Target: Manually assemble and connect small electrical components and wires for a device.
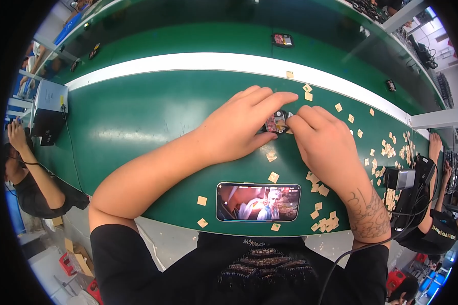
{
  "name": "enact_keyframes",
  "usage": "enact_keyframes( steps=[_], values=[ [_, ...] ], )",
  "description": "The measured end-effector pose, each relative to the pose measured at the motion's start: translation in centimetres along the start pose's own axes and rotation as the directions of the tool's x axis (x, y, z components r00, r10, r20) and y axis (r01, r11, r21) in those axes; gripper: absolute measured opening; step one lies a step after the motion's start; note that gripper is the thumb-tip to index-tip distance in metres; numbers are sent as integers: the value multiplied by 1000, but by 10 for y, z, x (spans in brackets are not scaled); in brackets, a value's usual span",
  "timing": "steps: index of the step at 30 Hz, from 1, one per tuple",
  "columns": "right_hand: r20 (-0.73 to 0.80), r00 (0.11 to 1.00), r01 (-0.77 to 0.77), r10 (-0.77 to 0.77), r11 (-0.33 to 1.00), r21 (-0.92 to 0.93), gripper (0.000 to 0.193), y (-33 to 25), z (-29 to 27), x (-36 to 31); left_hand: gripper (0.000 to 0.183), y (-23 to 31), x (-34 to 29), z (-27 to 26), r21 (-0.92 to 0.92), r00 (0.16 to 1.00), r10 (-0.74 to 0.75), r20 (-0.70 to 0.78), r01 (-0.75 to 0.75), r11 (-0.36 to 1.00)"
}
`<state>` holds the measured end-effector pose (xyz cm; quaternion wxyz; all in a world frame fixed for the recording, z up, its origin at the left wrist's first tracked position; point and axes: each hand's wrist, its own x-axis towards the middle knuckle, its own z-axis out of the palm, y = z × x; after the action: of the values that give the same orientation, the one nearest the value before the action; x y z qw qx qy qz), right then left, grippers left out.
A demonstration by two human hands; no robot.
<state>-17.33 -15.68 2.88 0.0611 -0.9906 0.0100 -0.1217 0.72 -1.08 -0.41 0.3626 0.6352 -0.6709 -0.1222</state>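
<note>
A small black-cased electronic device with a red circuit board (276,123) is on the green table. My left hand (239,119) grips it from the left, thumb at its near edge and fingers along its far side. Fingertips of my right hand (323,140) are pinched together at the device's right edge; what they hold, if anything, is too small and hidden to make out. Small cream paper squares (272,156) lie around both hands. Nearer to me, a phone (257,202) playing a video lies flat between my forearms.
Many more paper squares (328,222) are scattered over the right side. Beyond a white rail (188,61), similar devices (283,40) sit on a green surface. A grey metal box (51,109) stands at left, a cabled device (399,179) at right. Co-workers flank me.
</note>
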Motion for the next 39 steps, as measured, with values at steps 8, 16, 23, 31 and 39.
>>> enact_keyframes(
  steps=[8,16,23,31,39],
  values=[
    [-17,976,-184,217,863,470,11,19,13,-2,73,-3,2,4,-51,1000,-18,-23,17,999],
    [78,956,-256,283,675,692,16,36,15,-1,63,-5,1,1,-37,999,-21,-39,20,999],
    [28,954,-230,298,670,706,18,40,14,0,51,1,-3,-4,-23,999,-48,-9,48,999],
    [51,936,-332,348,823,460,5,47,7,-3,30,1,-2,-1,8,999,8,49,-8,1000],
    [44,951,-292,306,842,454,17,28,5,2,28,-1,0,-4,-46,997,-6,74,9,999]
  ],
)
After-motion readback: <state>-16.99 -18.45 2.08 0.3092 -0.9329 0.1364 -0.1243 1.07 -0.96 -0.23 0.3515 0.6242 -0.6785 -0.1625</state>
